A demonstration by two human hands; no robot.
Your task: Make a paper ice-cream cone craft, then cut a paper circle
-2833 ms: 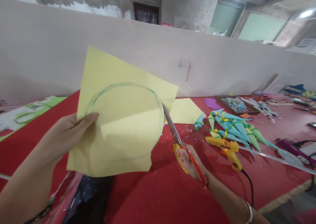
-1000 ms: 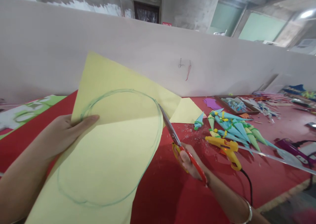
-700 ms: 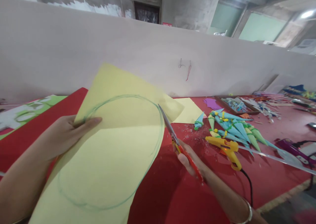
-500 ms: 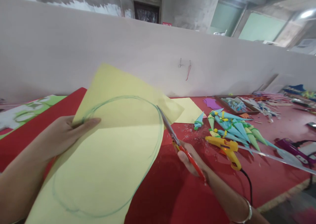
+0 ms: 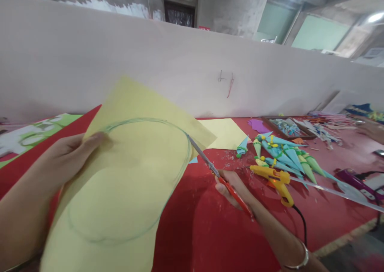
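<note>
A large yellow sheet (image 5: 129,176) with a green outline drawn on it is raised above the red tabletop. My left hand (image 5: 69,156) pinches its left edge, thumb on top. In my right hand (image 5: 232,188) are scissors (image 5: 205,158) with orange-red handles, their blades nearly closed at the outline's upper right, where the sheet is cut. The cut edge runs down the sheet's right side along the outline. Part of my right hand's fingers is hidden behind the handles.
A yellow glue gun (image 5: 274,180) lies right of my right hand, beside blue and green paper cones (image 5: 282,154). Behind are another yellow sheet (image 5: 225,133), purple paper (image 5: 258,125) and a tray (image 5: 309,135). Another person's hand (image 5: 372,129) shows at the far right.
The held sheet has shifted slightly left and bends more at the bottom. The scissor blades have followed left and look more closed. Another person's hand has appeared at the right edge.
</note>
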